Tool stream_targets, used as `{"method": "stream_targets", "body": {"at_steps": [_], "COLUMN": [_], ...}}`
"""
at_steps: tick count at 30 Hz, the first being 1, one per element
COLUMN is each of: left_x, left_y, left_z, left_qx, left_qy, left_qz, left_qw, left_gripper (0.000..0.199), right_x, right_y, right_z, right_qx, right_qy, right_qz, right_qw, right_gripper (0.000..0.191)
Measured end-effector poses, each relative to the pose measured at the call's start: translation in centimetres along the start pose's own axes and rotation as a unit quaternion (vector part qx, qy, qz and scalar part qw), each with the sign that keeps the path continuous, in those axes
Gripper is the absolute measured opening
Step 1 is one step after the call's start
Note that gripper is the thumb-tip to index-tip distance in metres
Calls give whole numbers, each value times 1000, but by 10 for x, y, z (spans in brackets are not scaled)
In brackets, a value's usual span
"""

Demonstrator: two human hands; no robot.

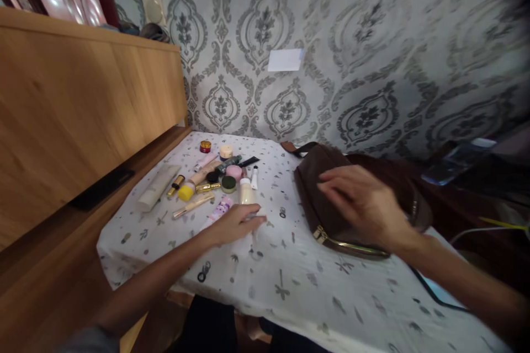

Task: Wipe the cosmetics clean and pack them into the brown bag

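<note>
My left hand (238,224) is low over the patterned white tablecloth (298,265), thumb and forefinger apart. Beside it are a white bottle (246,193) and a purple-and-white tube (221,208); something pale under its fingertips is too blurred to make out. My right hand (368,204), smeared by motion, is in front of a brown bag (318,176) with a gold zipper (351,247). Its fingers are stretched out and I see nothing in them; whether it touches the bag I cannot tell. Left of the bag lie a pink jar (234,171), a dark green jar (228,183) and a yellow-capped container (186,192).
A large pale tube (159,187) lies at the table's left, near a wooden cabinet (91,83). A red jar (205,146) stands at the back. The patterned wall (265,94) closes off the far side. A tablet-like edge (441,289) shows under my right forearm.
</note>
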State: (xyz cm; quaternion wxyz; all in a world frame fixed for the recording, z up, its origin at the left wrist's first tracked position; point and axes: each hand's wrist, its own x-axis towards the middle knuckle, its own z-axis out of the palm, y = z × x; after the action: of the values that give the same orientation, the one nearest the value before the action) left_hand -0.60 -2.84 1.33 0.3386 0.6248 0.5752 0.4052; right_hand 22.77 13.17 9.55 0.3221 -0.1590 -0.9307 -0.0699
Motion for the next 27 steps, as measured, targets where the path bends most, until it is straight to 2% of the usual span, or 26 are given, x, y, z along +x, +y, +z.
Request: {"method": "stream_targets", "body": {"at_steps": [2,4,6,7,10,14,18,23,27], "left_x": [-16,-32,-47,-52,-63,-62,-55,-50,-47], "left_y": [-2,-7,-14,-17,-25,-31,-37,-49,-56], "left_z": [-6,-9,-11,-12,-18,-34,-49,-57,-55], "left_qx": [150,283,375,411,476,502,512,516,472], "left_qy": [20,40,59,69,97,114,136,153,192], "left_qz": [32,45,30,17,-19,-71,-111,-83,-46], "left_qw": [988,957,925,909,874,854,841,839,860], "left_gripper": [31,22,18,18,25,40,37,33,30], "right_x": [-1,-4,-6,-5,-1,7,6,-3,-8], "right_y": [-38,-69,-90,-98,-112,-120,-124,-119,-114], "right_z": [31,67,101,116,145,159,163,173,177], "right_qx": [58,86,95,91,85,83,82,133,209], "right_qy": [-60,-113,-142,-150,-162,-181,-179,-130,-84], "right_qz": [-19,-17,38,74,147,209,233,237,231], "right_qw": [996,990,985,982,972,957,952,954,946], "right_gripper": [28,21,22,29,48,58,59,56,57]}}
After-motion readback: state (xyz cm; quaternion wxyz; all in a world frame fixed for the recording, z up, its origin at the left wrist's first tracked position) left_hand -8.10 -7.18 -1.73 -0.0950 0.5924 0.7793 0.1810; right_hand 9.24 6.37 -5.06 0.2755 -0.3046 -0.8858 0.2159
